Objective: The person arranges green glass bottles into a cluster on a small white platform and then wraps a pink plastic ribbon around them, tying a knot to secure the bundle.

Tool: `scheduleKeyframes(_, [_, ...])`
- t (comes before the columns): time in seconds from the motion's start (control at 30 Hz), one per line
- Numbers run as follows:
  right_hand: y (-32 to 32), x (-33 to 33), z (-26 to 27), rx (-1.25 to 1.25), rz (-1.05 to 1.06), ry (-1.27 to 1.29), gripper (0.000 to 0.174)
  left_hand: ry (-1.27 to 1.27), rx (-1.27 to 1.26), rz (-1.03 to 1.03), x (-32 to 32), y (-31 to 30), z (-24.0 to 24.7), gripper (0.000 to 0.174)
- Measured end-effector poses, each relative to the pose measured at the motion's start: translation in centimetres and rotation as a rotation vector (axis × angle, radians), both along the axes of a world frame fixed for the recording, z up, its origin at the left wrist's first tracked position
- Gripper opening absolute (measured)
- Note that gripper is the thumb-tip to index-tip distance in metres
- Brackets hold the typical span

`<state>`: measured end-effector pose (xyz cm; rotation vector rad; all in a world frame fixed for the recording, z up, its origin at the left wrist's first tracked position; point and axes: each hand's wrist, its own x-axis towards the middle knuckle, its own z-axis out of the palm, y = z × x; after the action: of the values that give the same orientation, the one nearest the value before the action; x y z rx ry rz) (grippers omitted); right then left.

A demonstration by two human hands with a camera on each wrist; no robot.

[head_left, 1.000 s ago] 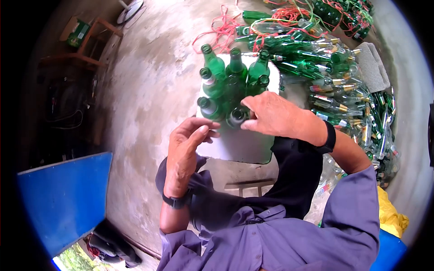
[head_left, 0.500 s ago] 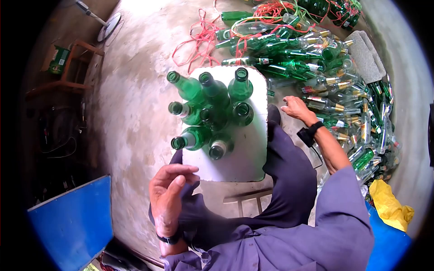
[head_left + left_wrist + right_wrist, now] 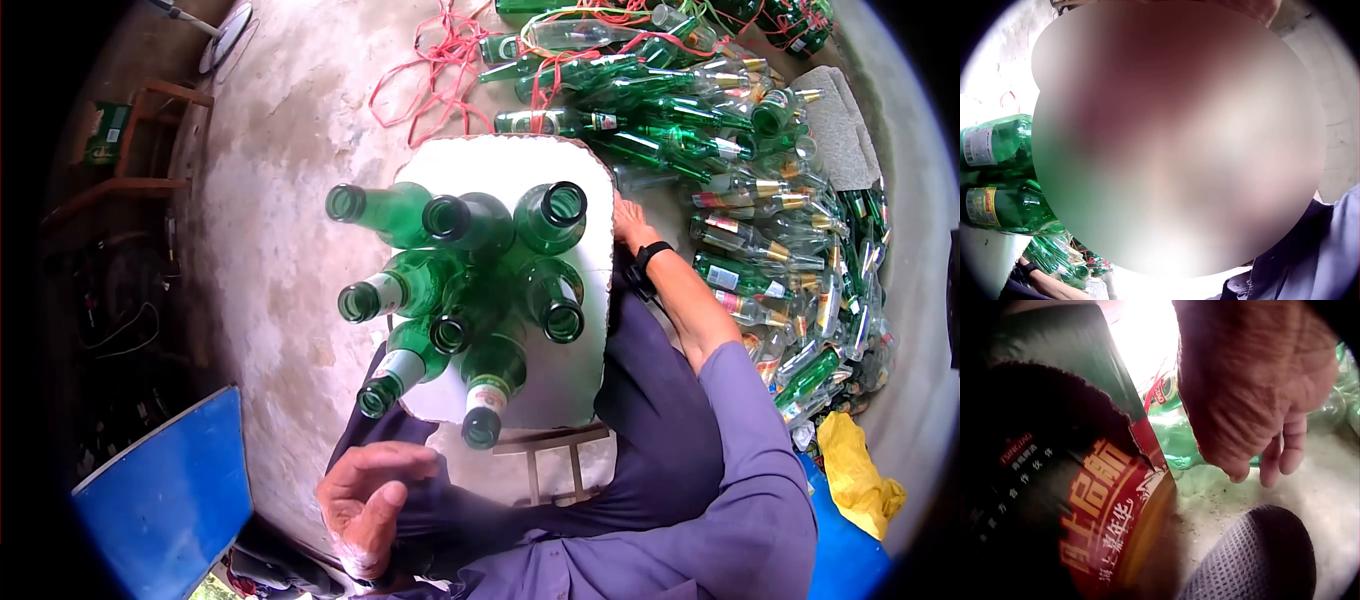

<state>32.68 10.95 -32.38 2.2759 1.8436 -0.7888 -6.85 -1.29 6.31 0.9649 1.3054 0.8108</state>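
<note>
Several green glass bottles (image 3: 470, 300) stand grouped on a white board (image 3: 455, 160). My left hand (image 3: 365, 490) is held in front of them, thumb and fingers apart, with nothing between them. A large blur covers the middle of the left wrist view; two labelled bottles (image 3: 997, 147) show at its left. Beyond the board's right edge is my right hand (image 3: 630, 222), partly hidden by that edge in the head view. In the right wrist view its fingers (image 3: 1292, 447) hang down near the floor, with green bottles behind them and a printed box beside.
A big pile of bottles (image 3: 700, 130) lies on the floor at the right, with red cord (image 3: 440, 70) near it. The printed box (image 3: 1129, 506) stands close to a grey mesh shoe (image 3: 1247, 553). A yellow bag (image 3: 855, 470) and blue panel (image 3: 170, 480) flank the person.
My right hand has left the front bottle, swung out right, then drawn in and down beside the board. The left hand has moved back toward the body, away from the bottles. The view has shifted.
</note>
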Motion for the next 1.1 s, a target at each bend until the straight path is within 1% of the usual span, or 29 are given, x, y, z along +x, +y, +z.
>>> scheduleKeyframes(0.03, [-0.2, 0.0, -0.6, -0.004, 0.001, -0.002, 0.047, -0.016, 0.0, -0.009, 0.0, 0.1, 0.0, 0.035])
scheduleKeyframes(0.1, [-1.0, 0.0, -2.7, 0.217, 0.067, -0.159, 0.046, -0.014, -0.012, -0.005, 0.2, 0.1, 0.1, 0.035])
scheduleKeyframes(0.13, [-1.2, 0.0, -2.8, 0.212, 0.071, -0.157, 0.046, -0.01, -0.023, -0.002, 0.1, 0.1, 0.1, 0.035])
scheduleKeyframes(0.2, [-1.4, 0.1, -2.9, 0.34, 0.187, -0.253, 0.042, -0.01, -0.025, 0.006, 0.0, 0.0, 0.0, 0.035])
scheduleKeyframes(0.23, [-1.6, -0.1, -2.9, 0.394, 0.162, -0.271, 0.038, -0.011, -0.02, 0.009, -0.1, 0.0, -0.1, 0.035])
scheduleKeyframes(0.27, [-1.2, 0.0, -3.0, 0.398, 0.166, -0.269, 0.038, -0.01, -0.017, 0.013, -0.2, 0.0, 0.0, 0.035])
scheduleKeyframes(0.33, [-0.8, 0.1, -2.7, 0.216, 0.139, -0.258, 0.038, -0.003, -0.024, 0.018, -0.2, 0.1, 0.1, 0.034])
scheduleKeyframes(0.37, [-1.0, 0.2, -2.4, 0.227, 0.203, -0.266, 0.036, -0.003, -0.024, 0.018, -0.2, 0.0, 0.1, 0.034])
scheduleKeyframes(0.5, [-1.4, 0.1, -2.2, 0.267, 0.196, -0.238, 0.034, 0.002, -0.017, 0.002, -0.1, 0.0, 0.1, 0.033])
scheduleKeyframes(0.57, [-1.8, 0.3, -3.0, 0.313, 0.176, -0.209, 0.032, 0.006, -0.024, 0.005, -0.1, 0.0, 0.2, 0.033])
scheduleKeyframes(0.7, [-2.4, 0.4, -3.2, 0.305, 0.209, -0.194, 0.031, -0.01, -0.014, 0.014, -0.2, -0.2, 0.2, 0.032])
scheduleKeyframes(0.8, [-3.2, -0.3, -1.9, 0.283, 0.19, -0.219, 0.026, -0.008, -0.008, 0.016, -0.1, -0.2, 0.1, 0.033])
scheduleKeyframes(0.9, [-3.5, -0.5, -2.5, 0.223, 0.13, -0.248, 0.022, 0.013, -0.008, 0.007, 0.0, -0.3, -0.1, 0.035])
scheduleKeyframes(1.0, [-3.8, 0.0, -3.9, 0.297, 0.104, -0.27, 0.018, 0.026, -0.005, 0.0, 0.1, -0.2, -0.1, 0.036])
scheduleKeyframes(1.03, [-4.1, 0.3, -4.4, 0.297, 0.103, -0.27, 0.018, 0.028, 0.0, 0.004, 0.1, -0.2, -0.1, 0.036])
scheduleKeyframes(1.1, [-4.8, 1.5, -5.2, 0.263, 0.041, -0.23, 0.028, 0.036, 0.008, -0.01, -0.1, -0.1, -0.2, 0.036])
